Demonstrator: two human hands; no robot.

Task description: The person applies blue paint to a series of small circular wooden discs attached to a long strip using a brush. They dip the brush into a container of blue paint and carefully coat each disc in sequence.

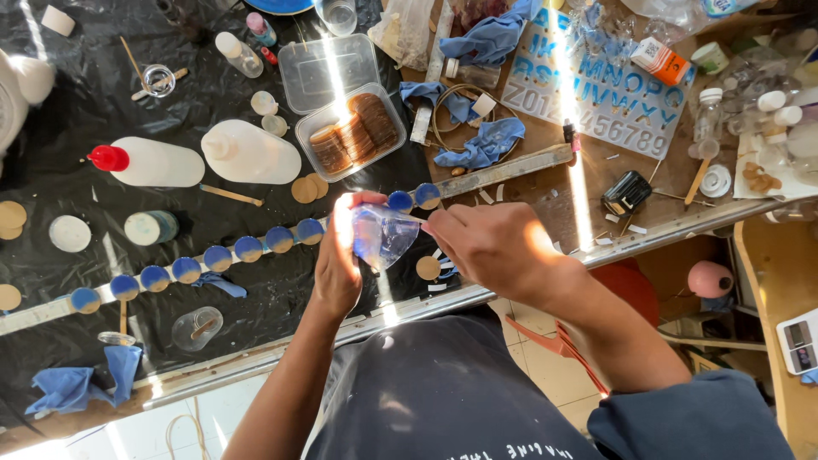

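My left hand [337,264] grips a clear plastic cup [383,236] holding blue liquid, tilted on its side above the table's front edge. My right hand [494,249] pinches a thin wooden stick [407,217] whose tip reaches into the cup's mouth. Just behind the hands a long metal strip [503,174] runs diagonally and carries a row of round discs coated blue [249,249]. A bare wooden disc [428,267] lies under the cup.
Two white squeeze bottles [247,152], one with a red cap [108,158], lie on black plastic sheeting. A clear tub of brown wooden discs [351,132], blue cloths [490,140], a letter mould [596,85] and small bottles [707,119] crowd the back.
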